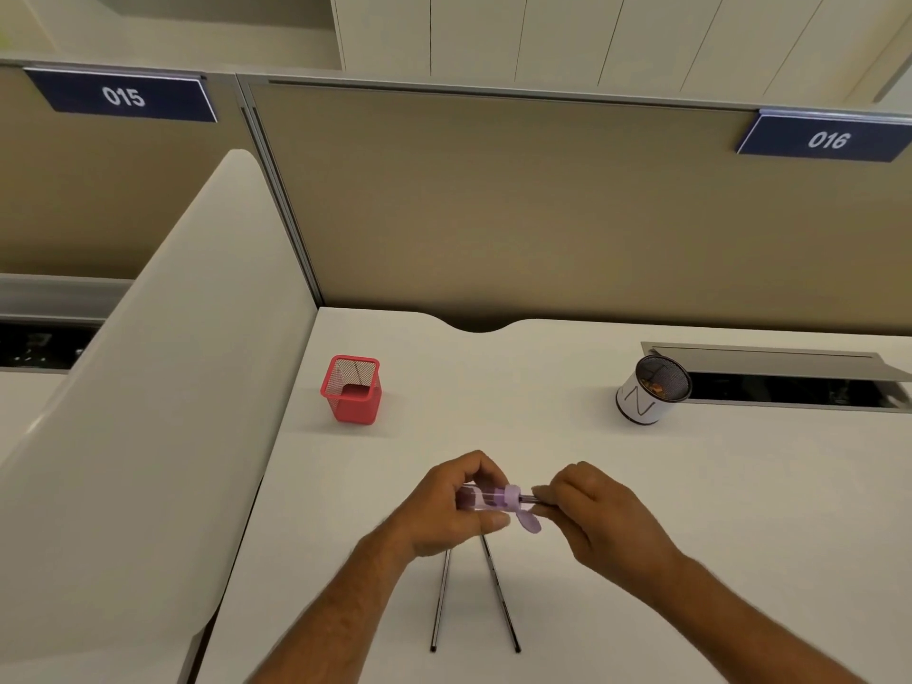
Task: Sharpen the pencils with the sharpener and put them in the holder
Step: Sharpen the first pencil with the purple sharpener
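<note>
My left hand (446, 510) grips a lilac sharpener (493, 501) with a clear body, held sideways above the white desk. My right hand (599, 510) pinches a dark pencil (532, 499) whose tip sits in the sharpener's opening; most of that pencil is hidden by my fingers. Two more dark pencils (440, 599) (501, 597) lie on the desk just below my hands, running toward me. A red mesh holder (351, 390) stands at the back left with one pencil leaning inside it.
A round mesh cup (649, 390) wrapped in white paper stands at the back right, beside an open cable slot (789, 387). A beige partition (493, 204) closes the desk's far edge, and a white divider (163, 387) runs along the left.
</note>
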